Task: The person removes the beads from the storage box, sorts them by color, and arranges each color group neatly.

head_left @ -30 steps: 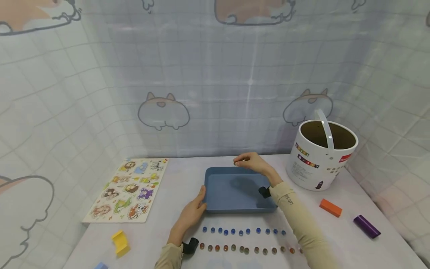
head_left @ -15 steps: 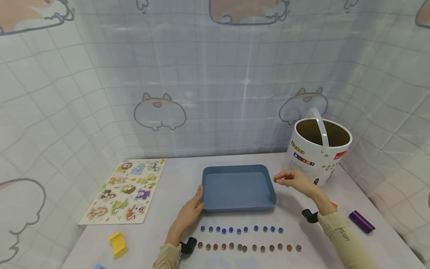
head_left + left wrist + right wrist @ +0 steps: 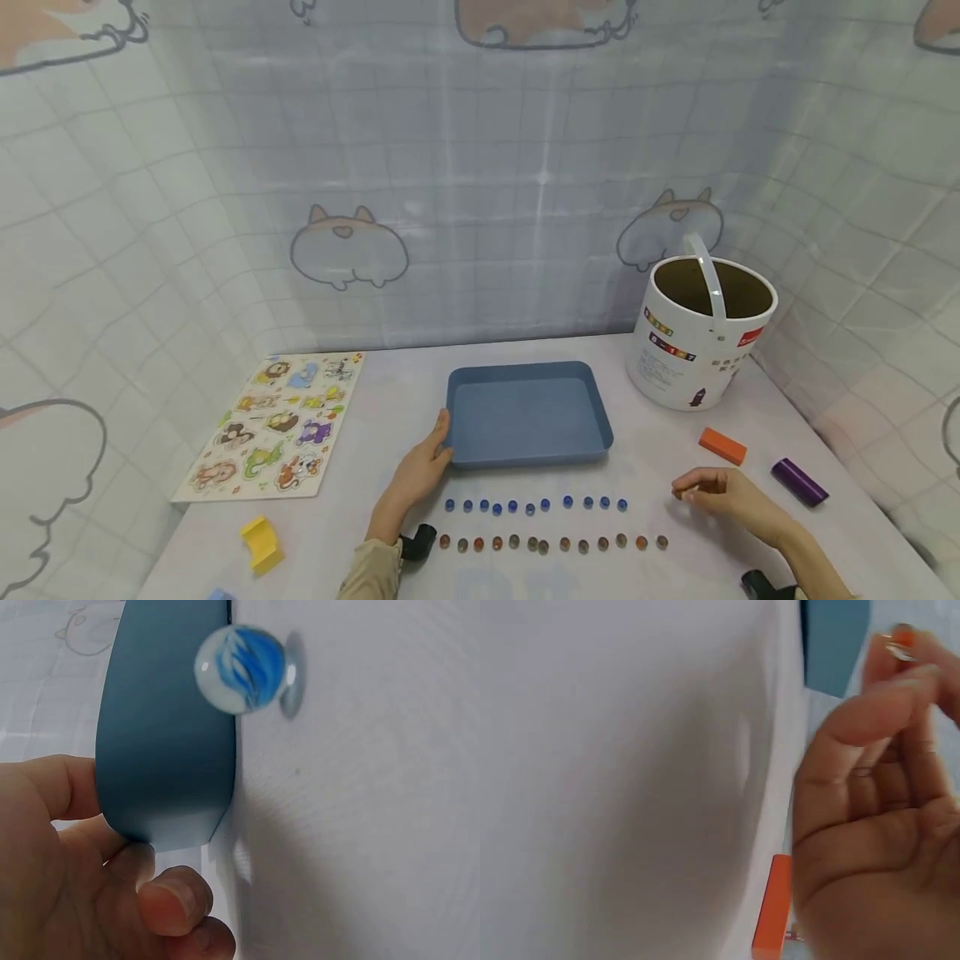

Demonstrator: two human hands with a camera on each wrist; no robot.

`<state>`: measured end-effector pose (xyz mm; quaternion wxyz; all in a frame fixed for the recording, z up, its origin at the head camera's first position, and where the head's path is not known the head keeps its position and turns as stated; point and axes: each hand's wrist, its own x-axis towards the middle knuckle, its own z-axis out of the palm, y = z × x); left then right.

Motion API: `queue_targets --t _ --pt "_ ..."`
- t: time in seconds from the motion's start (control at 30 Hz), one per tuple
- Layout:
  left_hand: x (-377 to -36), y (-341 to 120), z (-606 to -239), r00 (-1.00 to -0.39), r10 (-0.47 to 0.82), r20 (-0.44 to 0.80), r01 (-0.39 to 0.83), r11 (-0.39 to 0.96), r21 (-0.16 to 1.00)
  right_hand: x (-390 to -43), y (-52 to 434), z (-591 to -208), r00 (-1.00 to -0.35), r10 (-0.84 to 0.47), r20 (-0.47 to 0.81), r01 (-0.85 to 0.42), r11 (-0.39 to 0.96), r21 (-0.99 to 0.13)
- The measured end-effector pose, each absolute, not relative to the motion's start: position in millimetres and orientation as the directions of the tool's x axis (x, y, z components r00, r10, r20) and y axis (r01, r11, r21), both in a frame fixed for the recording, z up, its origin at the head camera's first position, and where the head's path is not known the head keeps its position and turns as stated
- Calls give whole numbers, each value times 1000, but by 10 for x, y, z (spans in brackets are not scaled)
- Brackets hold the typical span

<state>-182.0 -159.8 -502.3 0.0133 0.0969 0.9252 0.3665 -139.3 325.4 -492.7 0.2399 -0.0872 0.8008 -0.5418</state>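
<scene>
My left hand (image 3: pixel 420 464) holds the left side of a shallow blue tray (image 3: pixel 528 461) near its front corner; in the left wrist view its digits (image 3: pixel 75 787) touch the tray's outer wall. Away to the right, my right hand (image 3: pixel 731 498) pinches a clear marble with orange inside (image 3: pixel 904 641) between thumb and fingertips, just above the table. In front of the tray lies a row of blue marbles (image 3: pixel 567 502). Nearer to me runs a second row of reddish and greenish-brown marbles (image 3: pixel 603 544). A blue-swirled marble (image 3: pixel 241 669) shows large in the left wrist view.
A white bucket (image 3: pixel 675 375) with a raised handle stands at the back right. Before it lie an orange block (image 3: pixel 722 447) and a purple block (image 3: pixel 800 482). On the left are an animal puzzle board (image 3: pixel 273 425), a yellow block (image 3: pixel 262 545) and part of a blue block (image 3: pixel 221 594).
My right hand has moved from above the tray's back edge to the right and toward me, with the marble between its fingers. The left hand stays on the tray.
</scene>
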Motion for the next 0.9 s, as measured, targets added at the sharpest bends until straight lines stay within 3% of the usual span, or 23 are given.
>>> queue_targets --t 0.23,0.47,0.9 --pt "-1828 -1639 -5014 -982 187 39 161 699 697 -1133 3223 -5079 -851 -474 -226 53 350 -935" --pt "-1812 -1656 -5023 -985 166 40 146 702 697 -1106 3144 -5128 -852 -501 -149 -61 378 -924" --pt "-1804 -1630 -5017 -983 180 39 157 706 690 -1138 3130 -5000 -861 -466 -205 -31 450 -893"
